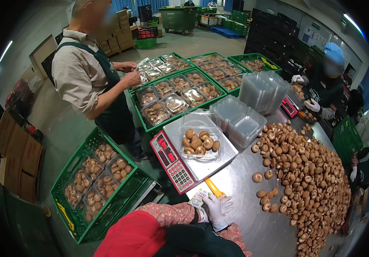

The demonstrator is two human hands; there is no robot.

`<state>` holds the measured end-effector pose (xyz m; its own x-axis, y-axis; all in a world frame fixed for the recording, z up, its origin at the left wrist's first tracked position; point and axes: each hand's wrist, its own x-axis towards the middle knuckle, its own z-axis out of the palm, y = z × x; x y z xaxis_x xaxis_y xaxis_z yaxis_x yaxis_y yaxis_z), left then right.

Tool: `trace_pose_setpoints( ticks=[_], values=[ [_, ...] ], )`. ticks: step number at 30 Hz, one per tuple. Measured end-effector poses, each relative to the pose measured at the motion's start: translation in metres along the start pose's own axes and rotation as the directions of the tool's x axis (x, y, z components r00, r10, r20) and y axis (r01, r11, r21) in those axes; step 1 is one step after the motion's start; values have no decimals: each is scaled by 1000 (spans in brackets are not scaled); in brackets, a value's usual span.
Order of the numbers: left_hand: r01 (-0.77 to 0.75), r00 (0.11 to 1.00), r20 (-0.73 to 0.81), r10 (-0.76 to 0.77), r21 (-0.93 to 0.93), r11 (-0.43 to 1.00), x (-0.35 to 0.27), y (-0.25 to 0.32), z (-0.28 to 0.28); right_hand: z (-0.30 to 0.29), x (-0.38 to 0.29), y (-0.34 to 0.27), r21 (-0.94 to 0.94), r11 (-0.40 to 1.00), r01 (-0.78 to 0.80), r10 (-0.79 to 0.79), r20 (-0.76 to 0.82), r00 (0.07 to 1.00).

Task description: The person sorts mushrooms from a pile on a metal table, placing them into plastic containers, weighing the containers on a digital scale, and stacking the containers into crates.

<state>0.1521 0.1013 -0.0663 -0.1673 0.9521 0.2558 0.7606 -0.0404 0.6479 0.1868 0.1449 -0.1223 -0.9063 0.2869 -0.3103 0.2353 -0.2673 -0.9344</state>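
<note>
White-gloved, my right hand [220, 208] has its fingers apart, beside the looped end of an orange strap-like object [215, 189]. My left hand [204, 214], also gloved, is largely hidden against it. Small printed labels [198, 198] are at the gloved fingertips; which hand has them I cannot tell. Beyond the hands, a red-framed digital scale [179, 175] carries an open clear plastic clamshell box [219, 153] with several brown mushrooms [208, 143]. A large heap of mushrooms [309, 170] covers the right side of the steel table [245, 205].
Stacked empty clamshells [247, 125] stand behind the scale. Green crates [152, 128] of filled boxes lie beyond, another crate [107, 208] at lower left. A worker [81, 74] handles boxes at left; a gloved co-worker [324, 86] is at another scale [288, 106], far right.
</note>
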Motion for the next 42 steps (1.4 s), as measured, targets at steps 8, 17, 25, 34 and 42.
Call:
trace_pose_setpoints(
  ticks=[8, 17, 25, 34, 42],
  values=[
    [-37, 999, 6, 37, 3, 999, -7, -9, 4, 3, -24, -46, 262, 958, 120, -64, -214, 975],
    [-129, 988, -85, 132, 35, 991, 9, -3, 0, -53, -45, -102, 358, 856, 374, -113, -576, 809],
    [-124, 985, -127, 120, -23, 992, 31, -4, -11, -92, -51, -89, 218, 927, 307, -94, -655, 750],
    [151, 958, -278, -70, 284, 947, 20, -15, -32, -109, -57, -82, 265, 921, 287, -64, -622, 780],
    [391, 840, 59, -540, -755, 526, 38, 7, -36, -93, -62, -98, 319, 924, 210, -50, -444, 894]
  ],
)
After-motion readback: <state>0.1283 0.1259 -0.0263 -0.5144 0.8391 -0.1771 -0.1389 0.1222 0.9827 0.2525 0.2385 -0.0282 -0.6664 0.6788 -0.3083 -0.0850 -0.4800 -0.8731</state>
